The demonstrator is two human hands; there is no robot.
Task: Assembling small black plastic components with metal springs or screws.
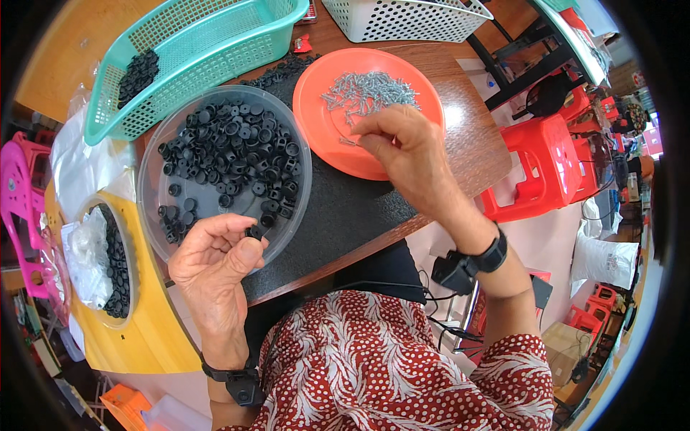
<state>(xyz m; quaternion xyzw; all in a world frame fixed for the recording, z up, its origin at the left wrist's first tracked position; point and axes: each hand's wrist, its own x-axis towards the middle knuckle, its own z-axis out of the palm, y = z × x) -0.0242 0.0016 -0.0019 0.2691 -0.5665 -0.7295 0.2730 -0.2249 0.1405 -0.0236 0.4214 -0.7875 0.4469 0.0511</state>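
My left hand (pixel 215 266) is closed in a pinch at the near edge of a clear round tub (pixel 305 154). Between its thumb and forefinger is a small black plastic cap (pixel 254 232). The tub holds many loose black caps (pixel 237 136) of the same sort. Over a round orange plate (pixel 323 147), my right hand (pixel 413 154) bends down with thumb and forefinger drawn together. A small silver screw (pixel 348 142) shows at these fingertips. A pile of silver screws (pixel 370 92) lies on the plate, just beyond the hand.
A teal basket (pixel 208 54) with black parts stands behind the tub, and a white basket (pixel 410 21) at the far edge. On the yellow table (pixel 162 316) to the left is another tub (pixel 118 266) with black parts and a plastic bag. Red stools (pixel 535 169) stand right.
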